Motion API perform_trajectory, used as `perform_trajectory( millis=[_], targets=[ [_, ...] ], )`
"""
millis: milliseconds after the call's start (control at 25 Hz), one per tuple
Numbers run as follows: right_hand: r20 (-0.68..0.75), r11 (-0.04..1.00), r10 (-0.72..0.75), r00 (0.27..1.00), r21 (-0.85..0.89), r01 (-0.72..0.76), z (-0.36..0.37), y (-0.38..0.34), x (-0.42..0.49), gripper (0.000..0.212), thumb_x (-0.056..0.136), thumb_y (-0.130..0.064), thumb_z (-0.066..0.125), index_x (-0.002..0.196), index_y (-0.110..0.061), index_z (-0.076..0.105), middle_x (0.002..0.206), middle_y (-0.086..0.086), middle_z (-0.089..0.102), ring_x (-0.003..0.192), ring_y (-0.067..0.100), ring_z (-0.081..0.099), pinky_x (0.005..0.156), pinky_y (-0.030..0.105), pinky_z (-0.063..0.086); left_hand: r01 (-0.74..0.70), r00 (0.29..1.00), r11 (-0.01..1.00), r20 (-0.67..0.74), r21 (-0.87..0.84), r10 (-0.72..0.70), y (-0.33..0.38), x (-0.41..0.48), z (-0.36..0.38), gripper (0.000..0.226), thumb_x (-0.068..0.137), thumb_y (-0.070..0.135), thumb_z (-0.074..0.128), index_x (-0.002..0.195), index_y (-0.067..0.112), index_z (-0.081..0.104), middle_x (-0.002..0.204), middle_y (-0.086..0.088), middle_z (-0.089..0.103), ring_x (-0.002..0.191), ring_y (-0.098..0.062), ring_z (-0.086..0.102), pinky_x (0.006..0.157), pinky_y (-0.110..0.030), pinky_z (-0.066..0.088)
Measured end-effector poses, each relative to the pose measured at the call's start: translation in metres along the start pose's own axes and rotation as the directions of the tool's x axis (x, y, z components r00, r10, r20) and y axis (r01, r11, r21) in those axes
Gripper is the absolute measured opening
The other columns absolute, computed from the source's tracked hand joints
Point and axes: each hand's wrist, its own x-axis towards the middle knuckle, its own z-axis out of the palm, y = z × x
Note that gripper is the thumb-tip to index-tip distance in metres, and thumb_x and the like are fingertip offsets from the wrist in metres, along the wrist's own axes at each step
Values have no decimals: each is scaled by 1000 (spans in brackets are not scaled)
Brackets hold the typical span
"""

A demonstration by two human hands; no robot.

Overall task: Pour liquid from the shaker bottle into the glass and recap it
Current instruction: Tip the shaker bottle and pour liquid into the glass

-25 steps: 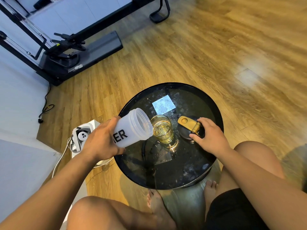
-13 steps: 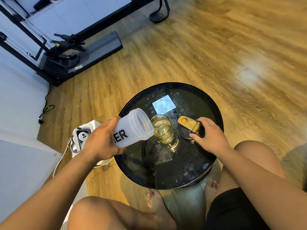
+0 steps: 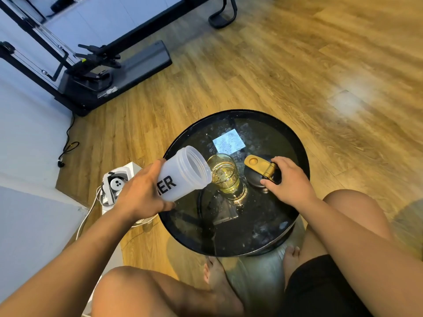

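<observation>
Fingers of the left hand are wrapping the frosted white plastic shaker bottle, tilting its open mouth against the clear glass of yellow liquid on the round black table. Right hand is gripping the black lid with gold flip cap beside it.

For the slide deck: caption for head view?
Left hand tips open shaker bottle over glass; right hand holds lid.

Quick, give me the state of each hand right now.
Left hand: closed around the tilted shaker bottle.
Right hand: resting on the lid; its grip cannot be told.
</observation>
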Motion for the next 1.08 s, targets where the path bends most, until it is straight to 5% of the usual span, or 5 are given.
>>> perform_trajectory(
  millis=[600,1080],
  targets=[
    [2,998,-16,1000,-60,16,7,-7,11,70,78,-41,76,138,-22,45,139,4,46,124,28,49,110,51,35,24,993,996,-109,-89,-34,-6,-10,28,103,48,41,94,134,41,39,112,4,59,101,-23,62,81,-51,59],
    [4,1000,-13,1000,-24,13,3,-2,9,65,77,-43,77,134,-24,50,136,-1,46,120,26,50,105,46,42,-12,997,997,-80,76,18,7,-9,9,99,50,47,89,134,35,37,114,5,58,103,-24,60,80,-50,59]
  ],
)
